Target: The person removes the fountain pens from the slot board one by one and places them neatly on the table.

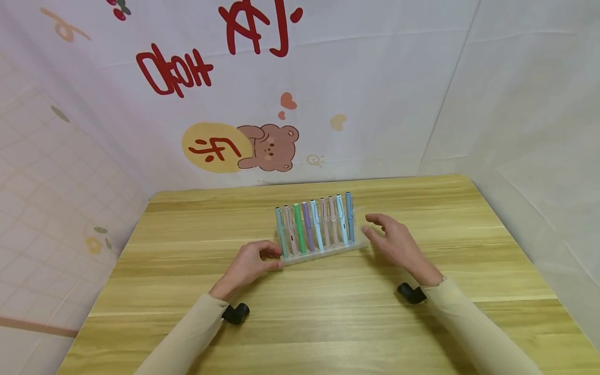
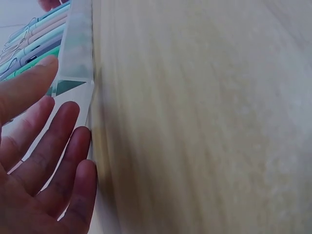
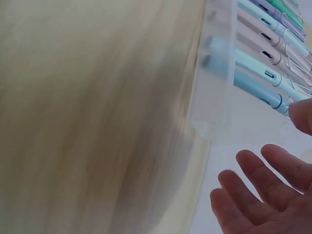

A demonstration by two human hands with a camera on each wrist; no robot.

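Note:
A clear pen stand [image 1: 323, 253] stands on the table with several pens upright in a row, their clips facing forward. From left to right the row shows a teal pen [image 1: 281, 232], a pinkish one, a green pen [image 1: 299, 228], a purple pen [image 1: 307, 226], then light blue and pinkish ones, ending with a darker blue pen [image 1: 350, 216]. My left hand [image 1: 250, 264] is at the stand's left end, loosely bent fingers and thumb right beside its corner. Off the right end, my right hand [image 1: 392, 240] hovers with relaxed, spread fingers, apart from the stand.
The wood-grain table [image 1: 323, 323] runs back to a white cloth backdrop [image 1: 375, 78] printed with red characters and a bear [image 1: 274, 148]. More cloth hangs along both sides. Each wrist wears a black camera mount [image 1: 236, 314].

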